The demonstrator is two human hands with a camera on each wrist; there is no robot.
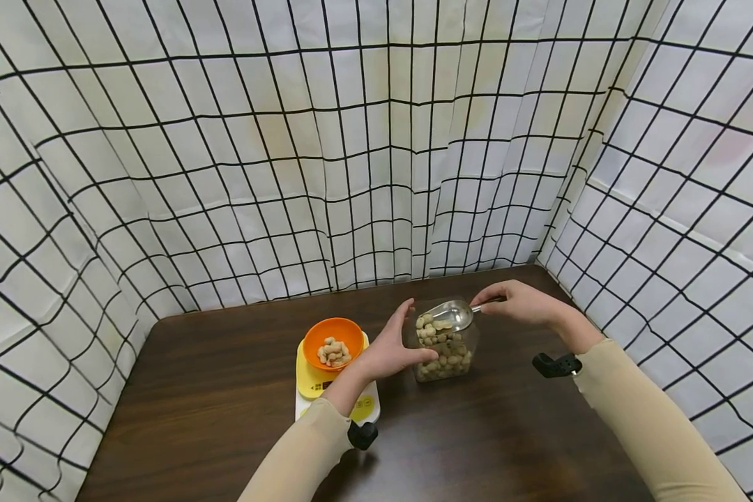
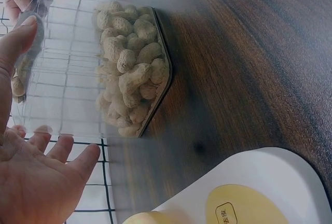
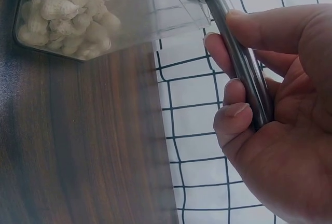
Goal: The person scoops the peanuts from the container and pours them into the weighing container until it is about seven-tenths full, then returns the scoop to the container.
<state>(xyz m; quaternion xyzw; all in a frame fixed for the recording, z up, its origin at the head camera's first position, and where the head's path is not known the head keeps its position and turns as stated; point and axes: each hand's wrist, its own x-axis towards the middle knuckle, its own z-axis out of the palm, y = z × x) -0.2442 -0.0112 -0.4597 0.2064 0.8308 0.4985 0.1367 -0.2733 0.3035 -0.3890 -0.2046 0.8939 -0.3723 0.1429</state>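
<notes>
A clear plastic container [image 2: 67,68] stands upright on the table, its lower part filled with unshelled peanuts [image 2: 129,58]. My left hand [image 1: 392,348] holds it from the left near the top, thumb on the near side and fingers on another wall. In my right hand [image 1: 523,301] is the handle of a metal scoop [image 1: 454,315], pinched by the thumb and wrapped by curled fingers in the right wrist view. The scoop's bowl sits at the container's mouth with a few peanuts in it. Left of the container, an orange bowl [image 1: 314,339] holds several peanuts [image 1: 335,352].
The orange bowl rests on a yellow and white kitchen scale [image 1: 365,410], partly hidden by my left forearm. Dark wooden table [image 1: 213,390] surface surrounds these things. White curtains [image 1: 364,174] with a black grid enclose the table at the back and sides.
</notes>
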